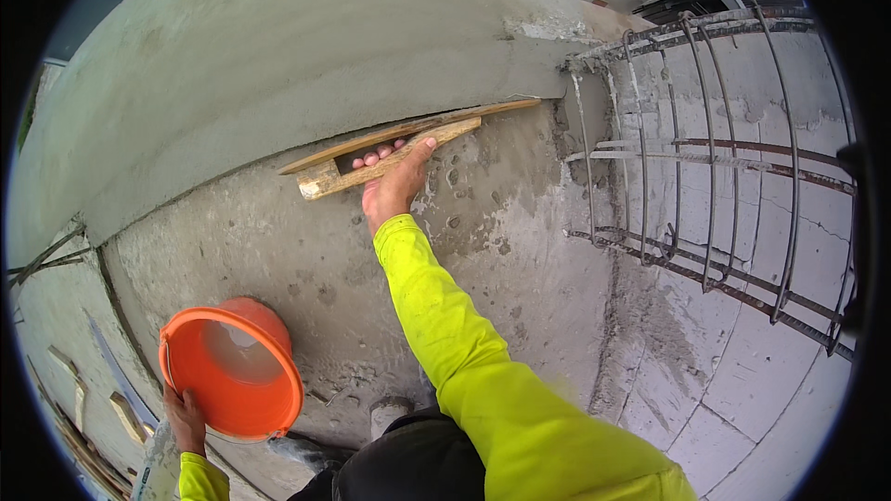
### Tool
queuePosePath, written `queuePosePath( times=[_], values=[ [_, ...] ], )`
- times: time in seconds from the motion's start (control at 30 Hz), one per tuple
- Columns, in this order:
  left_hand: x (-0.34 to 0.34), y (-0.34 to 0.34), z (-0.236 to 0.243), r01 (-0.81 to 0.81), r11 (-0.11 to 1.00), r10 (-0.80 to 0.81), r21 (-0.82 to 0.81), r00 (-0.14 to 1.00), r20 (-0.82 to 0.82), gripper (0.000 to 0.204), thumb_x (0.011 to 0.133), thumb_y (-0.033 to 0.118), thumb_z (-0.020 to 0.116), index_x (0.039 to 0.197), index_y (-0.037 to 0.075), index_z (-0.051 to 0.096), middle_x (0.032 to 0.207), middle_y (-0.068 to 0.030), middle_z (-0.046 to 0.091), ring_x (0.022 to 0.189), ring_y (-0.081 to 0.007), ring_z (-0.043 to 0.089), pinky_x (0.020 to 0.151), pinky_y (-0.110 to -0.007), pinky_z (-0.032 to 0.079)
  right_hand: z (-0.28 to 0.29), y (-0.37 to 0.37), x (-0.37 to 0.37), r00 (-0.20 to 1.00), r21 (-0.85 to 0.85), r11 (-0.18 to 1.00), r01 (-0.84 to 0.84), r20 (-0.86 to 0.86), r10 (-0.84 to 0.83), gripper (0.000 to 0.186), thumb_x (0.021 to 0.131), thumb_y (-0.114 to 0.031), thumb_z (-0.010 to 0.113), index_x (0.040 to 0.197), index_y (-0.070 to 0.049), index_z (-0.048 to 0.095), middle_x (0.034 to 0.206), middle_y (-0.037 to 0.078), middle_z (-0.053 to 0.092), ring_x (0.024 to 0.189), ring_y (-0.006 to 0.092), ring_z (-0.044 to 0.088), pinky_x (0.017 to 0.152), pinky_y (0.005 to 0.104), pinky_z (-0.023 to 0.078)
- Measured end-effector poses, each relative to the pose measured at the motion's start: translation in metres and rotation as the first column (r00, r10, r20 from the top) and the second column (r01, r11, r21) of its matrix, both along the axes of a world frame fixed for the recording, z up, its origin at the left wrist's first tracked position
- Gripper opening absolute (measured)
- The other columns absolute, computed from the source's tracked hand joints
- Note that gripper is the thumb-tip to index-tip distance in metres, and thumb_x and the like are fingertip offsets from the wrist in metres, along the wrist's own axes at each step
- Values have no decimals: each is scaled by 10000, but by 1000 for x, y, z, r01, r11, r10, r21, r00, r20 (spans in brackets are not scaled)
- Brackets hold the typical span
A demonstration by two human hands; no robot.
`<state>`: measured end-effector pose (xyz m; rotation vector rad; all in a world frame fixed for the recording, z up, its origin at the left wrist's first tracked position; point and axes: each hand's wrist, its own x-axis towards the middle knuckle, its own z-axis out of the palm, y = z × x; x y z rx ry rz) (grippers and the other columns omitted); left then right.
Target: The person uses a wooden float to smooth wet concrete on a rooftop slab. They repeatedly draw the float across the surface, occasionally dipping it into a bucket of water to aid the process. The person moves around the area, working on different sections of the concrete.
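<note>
In the head view, the right hand grasps a wooden float far, along the grey wall; the left hand holds an orange bucket, near left. We judge: smoothing is in hand — next needs even pressure. The float's working face is hidden from us.

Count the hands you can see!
2: the right hand grips the wooden float, up in the middle; the left hand holds the bucket at its edge, lower left.

The float is wood, the bucket smooth plastic.
</note>
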<state>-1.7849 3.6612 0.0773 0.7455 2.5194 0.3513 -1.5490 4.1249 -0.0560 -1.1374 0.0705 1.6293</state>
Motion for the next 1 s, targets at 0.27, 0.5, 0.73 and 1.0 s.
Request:
queuePosePath(
  times=[0.27, 0.5, 0.73, 1.0],
  values=[
    [-3, -6, 2, -2, 987, 0, -158, 1000, -15, 445, 962, 114, 522, 1372, -52, 475, 1155, -294, 612, 1029, -444, 583, 926, -478, 452, 11, 13, 14, 998, 28, 999, 33, -61, -32, 519, 1033, -629, 388, 997, -114, 445, 779, 23, 461, 662, 161, 487, 678, 385, 527],
    [-2, -9, -11, -18, 999, 17, -26, 999, -29, 449, 964, 91, 499, 1392, -45, 468, 1204, -280, 615, 1110, -422, 591, 974, -453, 448, 13, -36, -14, 996, -66, 996, -63, -75, 58, 538, 1022, -644, 399, 1007, -109, 442, 744, 39, 473, 581, 181, 486, 547, 382, 481],
    [2, -8, -10, -16, 999, 18, 34, 999, -47, 375, 954, 74, 502, 1304, -60, 504, 1133, -295, 627, 1050, -430, 614, 943, -436, 465, 6, 21, 25, 999, -4, 999, 51, 13, -51, 513, 1039, -617, 383, 1007, -109, 451, 776, 26, 446, 651, 177, 484, 685, 413, 525],
    [2, -16, 1, -16, 996, 5, 84, 993, 122, 372, 957, 81, 514, 1313, -28, 524, 1137, -215, 634, 1020, -298, 612, 945, -368, 453, 27, -126, 12, 916, -16, 935, -355, -204, 344, 484, 1031, -527, 504, 1210, -79, 455, 898, 63, 513, 790, 205, 600, 832, 461, 584]
  ],
)
